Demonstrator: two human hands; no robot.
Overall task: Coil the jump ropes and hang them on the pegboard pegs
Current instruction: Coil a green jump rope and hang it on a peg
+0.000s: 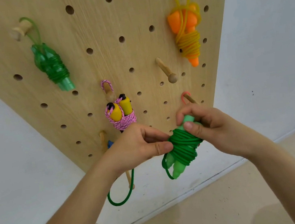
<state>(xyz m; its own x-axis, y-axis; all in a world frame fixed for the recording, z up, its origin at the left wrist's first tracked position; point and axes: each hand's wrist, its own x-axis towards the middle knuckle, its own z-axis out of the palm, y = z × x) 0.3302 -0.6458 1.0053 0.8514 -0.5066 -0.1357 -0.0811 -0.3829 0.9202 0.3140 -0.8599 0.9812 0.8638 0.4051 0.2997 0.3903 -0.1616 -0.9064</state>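
Note:
A green jump rope (183, 147) with light green handles is coiled round its own handles, held in front of the wooden pegboard (94, 34). My right hand (207, 126) grips the bundle's upper handle end. My left hand (140, 145) pinches the cord at the coil's left side. A loose green loop (124, 196) hangs below my left wrist. On pegs hang three coiled ropes: a translucent green one (51, 66), a pink one with yellow handles (120, 113) and a yellow one with orange handles (188, 34).
A bare wooden peg (167, 71) sticks out at the board's centre right. A red loop (185, 97) sits on a peg just above my right hand. Something blue (110, 143) shows by a lower peg behind my left hand. White wall and beige floor surround the board.

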